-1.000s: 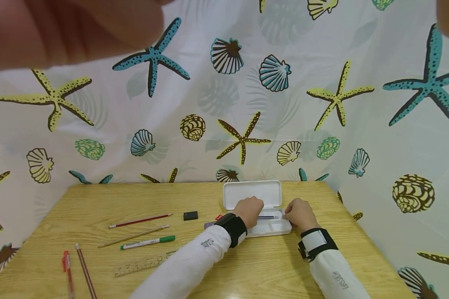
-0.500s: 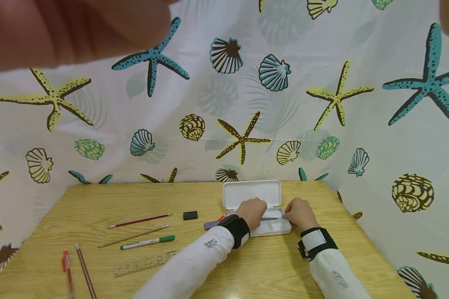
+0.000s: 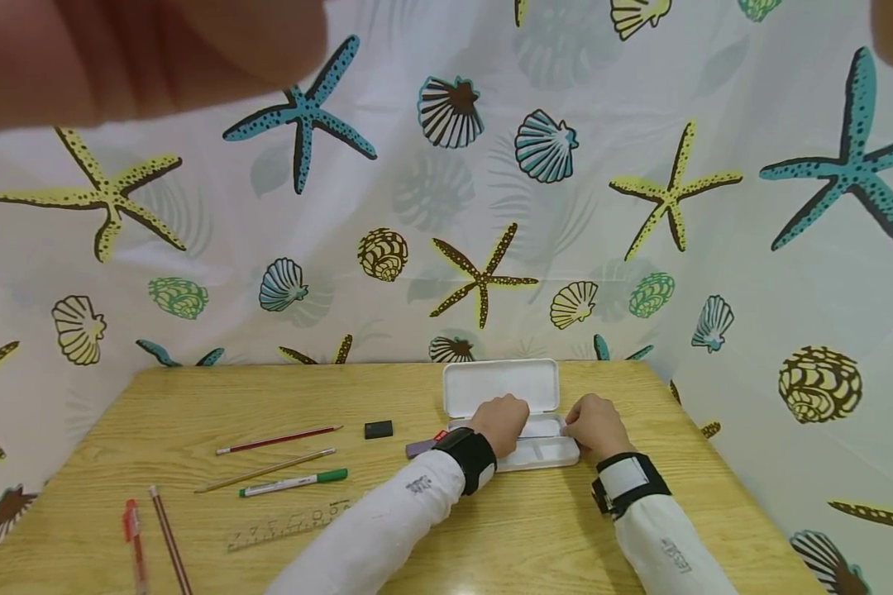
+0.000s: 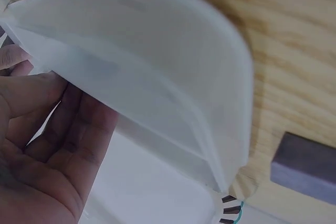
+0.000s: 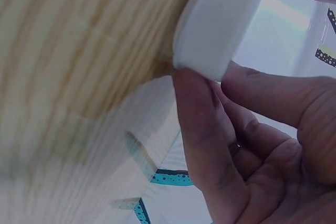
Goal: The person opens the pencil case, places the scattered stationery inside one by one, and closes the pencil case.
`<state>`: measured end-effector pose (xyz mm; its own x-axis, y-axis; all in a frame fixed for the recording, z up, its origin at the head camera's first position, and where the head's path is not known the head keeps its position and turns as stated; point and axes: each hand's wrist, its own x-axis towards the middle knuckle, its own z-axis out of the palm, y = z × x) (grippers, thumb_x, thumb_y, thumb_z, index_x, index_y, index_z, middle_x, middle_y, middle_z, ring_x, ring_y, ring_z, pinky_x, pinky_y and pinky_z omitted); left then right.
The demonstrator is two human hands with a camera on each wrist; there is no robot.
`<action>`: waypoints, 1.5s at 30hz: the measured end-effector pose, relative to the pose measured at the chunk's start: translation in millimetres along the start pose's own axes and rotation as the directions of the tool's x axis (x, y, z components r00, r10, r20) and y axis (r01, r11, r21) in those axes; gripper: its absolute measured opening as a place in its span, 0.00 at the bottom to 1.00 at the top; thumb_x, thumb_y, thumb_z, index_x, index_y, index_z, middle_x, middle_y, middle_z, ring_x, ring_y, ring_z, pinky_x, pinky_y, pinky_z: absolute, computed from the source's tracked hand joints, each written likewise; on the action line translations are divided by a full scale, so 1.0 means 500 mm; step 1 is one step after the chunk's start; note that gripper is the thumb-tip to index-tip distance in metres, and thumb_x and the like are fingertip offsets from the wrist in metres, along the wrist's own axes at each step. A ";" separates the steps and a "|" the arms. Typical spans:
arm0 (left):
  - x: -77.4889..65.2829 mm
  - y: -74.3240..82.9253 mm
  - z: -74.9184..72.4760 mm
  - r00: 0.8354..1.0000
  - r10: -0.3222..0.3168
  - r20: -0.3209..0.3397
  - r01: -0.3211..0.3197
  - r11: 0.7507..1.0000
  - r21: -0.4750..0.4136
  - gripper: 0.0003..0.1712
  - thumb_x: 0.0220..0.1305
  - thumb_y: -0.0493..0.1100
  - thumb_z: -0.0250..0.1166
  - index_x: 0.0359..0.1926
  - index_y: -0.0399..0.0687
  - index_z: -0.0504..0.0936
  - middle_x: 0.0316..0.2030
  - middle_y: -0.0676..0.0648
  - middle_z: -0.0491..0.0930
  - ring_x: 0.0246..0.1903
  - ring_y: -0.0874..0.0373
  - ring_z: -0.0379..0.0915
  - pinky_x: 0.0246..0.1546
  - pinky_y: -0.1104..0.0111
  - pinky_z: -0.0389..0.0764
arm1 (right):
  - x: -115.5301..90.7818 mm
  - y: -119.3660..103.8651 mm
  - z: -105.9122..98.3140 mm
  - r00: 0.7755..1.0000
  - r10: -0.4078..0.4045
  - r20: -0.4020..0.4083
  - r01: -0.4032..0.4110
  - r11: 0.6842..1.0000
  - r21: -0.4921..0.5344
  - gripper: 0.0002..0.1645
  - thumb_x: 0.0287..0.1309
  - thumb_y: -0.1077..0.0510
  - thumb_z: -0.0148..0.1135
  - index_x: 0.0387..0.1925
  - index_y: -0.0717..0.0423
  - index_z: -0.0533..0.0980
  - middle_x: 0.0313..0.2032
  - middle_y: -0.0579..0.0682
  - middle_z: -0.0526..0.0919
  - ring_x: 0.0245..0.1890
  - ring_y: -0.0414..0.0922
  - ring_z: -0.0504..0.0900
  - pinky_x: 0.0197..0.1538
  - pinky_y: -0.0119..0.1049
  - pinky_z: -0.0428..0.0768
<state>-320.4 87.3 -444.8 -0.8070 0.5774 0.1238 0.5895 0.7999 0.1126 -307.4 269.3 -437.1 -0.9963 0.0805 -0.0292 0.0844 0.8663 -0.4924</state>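
Observation:
An open white pencil case stands at the table's back right, its lid raised behind it. My left hand reaches over the case's left part. Seen from the left wrist, the left hand's bent fingers dip over the edge of the case; whether they hold anything is hidden. With thumb and finger my right hand pinches the case's right end, which the right wrist view shows as a white corner between the fingertips.
Left of the case lie a purple block, a black eraser, a red pencil, a gold pencil, a green-capped marker, a clear ruler, a red pen and another pencil.
My left hand has shifted slightly right over the case. The dark pen-like stick seen inside the case a second ago is now largely out of sight. The right hand keeps its place.

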 end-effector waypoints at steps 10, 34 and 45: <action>-0.026 -0.035 -0.064 0.998 0.050 -0.042 -0.054 0.994 -0.099 0.17 0.61 0.29 0.70 0.21 0.50 0.78 0.21 0.53 0.75 0.23 0.61 0.71 0.22 0.72 0.72 | 0.000 0.002 0.003 1.000 0.014 0.005 -0.014 1.000 0.003 0.08 0.55 0.67 0.74 0.26 0.65 0.82 0.23 0.52 0.80 0.25 0.48 0.77 0.28 0.36 0.74; -0.149 -0.167 -0.178 0.999 -0.006 -0.042 -0.003 0.979 -0.203 0.24 0.58 0.24 0.68 0.14 0.46 0.68 0.16 0.54 0.56 0.18 0.60 0.52 0.21 0.68 0.57 | -0.004 -0.005 0.002 0.999 0.039 0.009 -0.039 0.999 0.028 0.05 0.56 0.68 0.73 0.30 0.68 0.83 0.27 0.56 0.81 0.26 0.49 0.78 0.28 0.37 0.76; -0.169 -0.179 -0.115 0.991 -0.106 0.080 0.117 0.984 -0.137 0.14 0.55 0.28 0.73 0.25 0.43 0.75 0.22 0.50 0.72 0.24 0.58 0.66 0.26 0.67 0.70 | -0.001 -0.001 0.001 1.000 0.021 0.004 -0.021 1.000 0.016 0.06 0.56 0.68 0.73 0.28 0.67 0.82 0.24 0.53 0.80 0.26 0.48 0.77 0.28 0.37 0.75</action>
<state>-302.9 -42.5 -408.7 -0.8653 0.5003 0.0316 0.4903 0.8316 0.2606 -307.1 268.4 -437.3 -0.9944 0.0963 -0.0431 0.1048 0.8566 -0.5052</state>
